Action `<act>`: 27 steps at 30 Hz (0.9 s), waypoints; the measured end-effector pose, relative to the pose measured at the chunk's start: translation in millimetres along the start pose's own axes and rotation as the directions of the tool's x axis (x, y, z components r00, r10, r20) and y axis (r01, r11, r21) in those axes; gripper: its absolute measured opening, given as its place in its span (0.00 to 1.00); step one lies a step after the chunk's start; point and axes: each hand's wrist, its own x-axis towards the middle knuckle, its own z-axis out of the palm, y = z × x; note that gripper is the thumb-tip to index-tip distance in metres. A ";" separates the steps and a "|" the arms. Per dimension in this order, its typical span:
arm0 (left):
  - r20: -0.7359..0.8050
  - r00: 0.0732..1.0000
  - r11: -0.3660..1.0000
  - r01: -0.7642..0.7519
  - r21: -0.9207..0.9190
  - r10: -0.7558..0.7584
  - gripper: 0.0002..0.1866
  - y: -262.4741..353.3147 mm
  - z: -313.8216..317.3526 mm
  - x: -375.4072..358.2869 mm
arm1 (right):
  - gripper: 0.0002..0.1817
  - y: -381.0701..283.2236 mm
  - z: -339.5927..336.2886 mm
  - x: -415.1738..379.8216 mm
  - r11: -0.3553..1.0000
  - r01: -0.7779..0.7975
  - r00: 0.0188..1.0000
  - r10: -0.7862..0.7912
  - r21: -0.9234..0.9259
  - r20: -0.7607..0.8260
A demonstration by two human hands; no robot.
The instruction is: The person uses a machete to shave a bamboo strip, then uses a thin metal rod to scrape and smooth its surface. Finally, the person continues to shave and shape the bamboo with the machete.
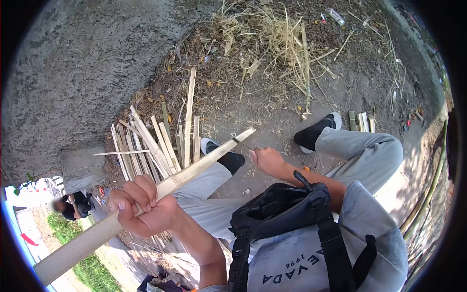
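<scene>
My left hand (146, 207) is closed around a long pale bamboo strip (199, 165), which slants from the lower left up to the middle of the view. Near the strip's upper tip, my right hand (267, 160) is closed in a fist on a thin knife (246, 145). Its handle is hidden inside my fingers. The dark blade meets the strip close to the tip. Below my hands, a black bag (279, 214) hangs on straps across my chest.
Split bamboo strips (146, 141) lie in a pile left of my foot; several more pieces (362, 121) lie beyond my other foot. Straw-like shavings (272, 41) cover the ground ahead. A concrete slab (97, 63) rises at left. Another person (78, 204) is far off at left.
</scene>
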 end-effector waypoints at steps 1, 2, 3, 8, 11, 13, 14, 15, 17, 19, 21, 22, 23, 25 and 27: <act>-0.033 0.999 1.000 -0.004 -0.002 0.004 0.15 -0.2 -1.2 0.6 | 0.22 -1.0 -0.2 -0.1 1.000 0.001 1.000 -0.001 -0.004 0.010; -0.069 0.998 1.000 -0.006 -0.003 0.006 0.15 -0.1 -1.8 -0.1 | 0.22 -3.3 1.7 -2.3 1.000 0.001 1.000 0.000 -0.009 0.024; -0.105 0.994 1.000 -0.008 -0.005 0.007 0.15 0.0 -1.4 -1.0 | 0.22 -11.0 -3.5 -4.4 1.000 0.000 0.999 0.000 -0.016 0.036; -0.120 0.992 0.999 -0.021 0.044 0.026 0.12 -1.8 8.3 -5.5 | 0.21 -73.4 -56.1 -38.4 0.933 0.297 0.953 -0.304 0.202 0.007; -0.130 0.991 1.000 -0.017 0.023 0.020 0.12 -7.6 21.6 -4.4 | 0.21 -55.9 -36.4 -30.2 0.952 0.250 0.968 -0.252 0.177 -0.012; -0.151 0.988 0.999 -0.016 0.040 0.022 0.13 -4.5 22.5 -3.9 | 0.21 -11.2 1.1 -14.8 0.997 0.047 0.998 -0.049 0.067 0.028; -0.165 0.986 0.998 -0.023 0.062 0.033 0.13 -3.7 20.3 -4.5 | 0.22 21.4 13.8 -3.9 0.996 -0.084 0.996 0.085 -0.023 0.032; -0.173 0.984 0.996 -0.027 0.081 0.041 0.14 -3.3 18.0 -4.8 | 0.22 50.1 17.6 2.4 0.993 -0.106 0.986 0.112 -0.050 0.128; -0.083 0.996 0.998 -0.039 0.048 0.043 0.14 -2.9 11.2 -4.9 | 0.22 51.6 15.6 12.7 0.990 -0.140 0.973 0.137 0.001 0.186; -0.087 0.996 0.999 -0.024 0.034 0.027 0.15 -3.4 11.5 -6.1 | 0.23 4.9 -9.9 2.2 0.982 -0.149 0.976 0.127 0.113 0.175; -0.078 0.997 0.999 -0.028 0.016 0.029 0.15 -6.0 10.5 -1.9 | 0.23 -49.8 -45.2 -15.2 0.973 0.049 0.988 -0.080 0.225 0.130; -0.072 0.997 0.999 -0.029 0.015 0.030 0.14 -6.3 9.2 -1.3 | 0.22 -53.4 -45.6 -16.8 0.964 0.146 0.985 -0.164 0.222 0.063; -0.088 0.996 1.000 -0.019 0.022 0.021 0.14 -5.8 10.6 -2.6 | 0.22 -56.9 -41.6 -21.3 0.946 0.237 0.970 -0.242 0.223 -0.002; -0.102 0.995 1.000 -0.004 0.029 0.007 0.13 -5.0 16.1 -2.2 | 0.21 -49.7 -25.1 -23.0 0.941 0.249 0.968 -0.246 0.228 -0.041; -0.141 0.990 0.999 -0.018 0.051 0.025 0.13 -3.2 11.9 -2.1 | 0.23 -12.1 -1.6 -6.2 0.994 -0.092 0.995 0.089 0.057 0.055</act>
